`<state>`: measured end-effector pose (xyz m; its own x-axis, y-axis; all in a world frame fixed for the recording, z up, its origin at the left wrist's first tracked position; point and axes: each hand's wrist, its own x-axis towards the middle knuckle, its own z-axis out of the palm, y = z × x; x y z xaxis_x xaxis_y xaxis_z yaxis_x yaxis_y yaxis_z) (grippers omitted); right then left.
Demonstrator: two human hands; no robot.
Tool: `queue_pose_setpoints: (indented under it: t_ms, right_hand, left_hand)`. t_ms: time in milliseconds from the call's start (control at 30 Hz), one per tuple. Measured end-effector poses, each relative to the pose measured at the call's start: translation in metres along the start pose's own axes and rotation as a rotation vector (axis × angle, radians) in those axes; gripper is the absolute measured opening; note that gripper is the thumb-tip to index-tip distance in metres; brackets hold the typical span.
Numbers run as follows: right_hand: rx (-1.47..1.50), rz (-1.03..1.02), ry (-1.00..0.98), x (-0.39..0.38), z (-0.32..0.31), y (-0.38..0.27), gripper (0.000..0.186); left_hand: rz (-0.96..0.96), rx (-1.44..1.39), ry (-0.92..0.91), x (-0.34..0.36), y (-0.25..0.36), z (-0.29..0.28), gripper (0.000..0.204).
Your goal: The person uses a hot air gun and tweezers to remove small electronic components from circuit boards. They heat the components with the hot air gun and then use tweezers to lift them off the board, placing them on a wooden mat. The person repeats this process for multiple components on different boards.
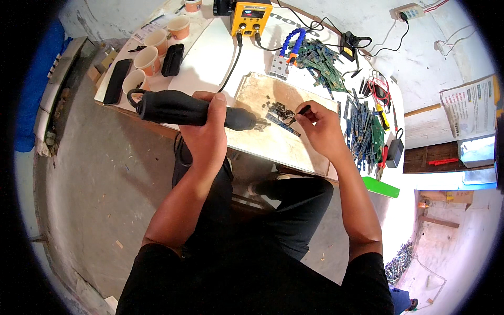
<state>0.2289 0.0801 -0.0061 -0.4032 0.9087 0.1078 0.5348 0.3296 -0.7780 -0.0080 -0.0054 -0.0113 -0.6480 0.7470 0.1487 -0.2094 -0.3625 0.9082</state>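
My left hand (203, 139) is closed around the black handle of a hot air gun (170, 107), whose metal nozzle points right at a narrow circuit board strip (284, 126). The strip lies on a stained, light-coloured work board (255, 86). Opposite the nozzle, my right hand (326, 131) pinches dark tweezers (303, 111), with their tips low over the strip. Whether they grip a part is too small to tell. Just behind the strip, small black chips (281, 109) lie in a loose heap.
A yellow soldering station (251, 20) stands at the back, its cable running down the table. Several paper cups (148, 60), a black phone (117, 81) and a black case (172, 60) line the left. Board strips (323, 63) pile up behind and right, near red-handled pliers (384, 156) and a green tray (380, 187).
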Motion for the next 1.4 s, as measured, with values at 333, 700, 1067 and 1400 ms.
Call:
queue_pose_setpoints:
  t_ms: [333, 700, 1067, 1400]
  right_hand:
    - [-0.024, 0.007, -0.018, 0.006, -0.006, -0.001, 0.010]
    - [-0.078, 0.006, -0.117, 0.003, -0.009, -0.014, 0.010]
    - [-0.112, -0.040, -0.084, 0.000, -0.005, -0.015, 0.009]
    - [-0.094, -0.099, -0.045, -0.006, -0.002, -0.015, 0.011]
  left_hand:
    - [-0.022, -0.003, 0.015, 0.001, 0.001, 0.001, 0.008]
    - [-0.030, 0.012, 0.007, 0.000, 0.003, 0.001, 0.008]
    - [-0.029, 0.013, -0.028, 0.000, 0.001, -0.001, 0.008]
    - [-0.048, -0.002, 0.019, 0.000, 0.001, 0.001, 0.008]
